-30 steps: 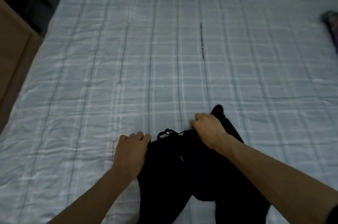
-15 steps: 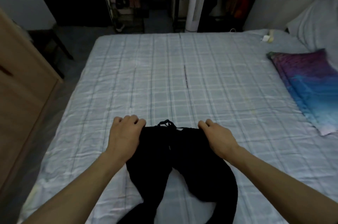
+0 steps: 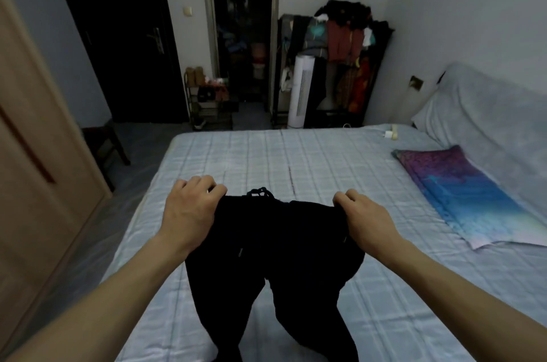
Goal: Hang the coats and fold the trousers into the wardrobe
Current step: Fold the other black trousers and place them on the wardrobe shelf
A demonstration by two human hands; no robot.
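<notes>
Black trousers (image 3: pixel 278 246) with a drawstring at the waistband hang in front of me above the bed (image 3: pixel 296 160). My left hand (image 3: pixel 189 207) grips the left end of the waistband. My right hand (image 3: pixel 364 216) grips the right end. The waistband is stretched between both hands and the two legs drop down toward the bottom edge of the view. The wooden wardrobe (image 3: pixel 32 172) stands to my left, its door shut.
A purple and blue pillow (image 3: pixel 461 193) lies on the bed's right side. A rack of clothes (image 3: pixel 334 65) and a white tower fan (image 3: pixel 300 92) stand behind the bed. A shoe rack (image 3: pixel 210 101), a dark door and a stool (image 3: pixel 103 142) are at the left rear.
My hands have lifted the trousers by the waistband off the bed and moved apart. My view has tilted up from the sheet to the whole room.
</notes>
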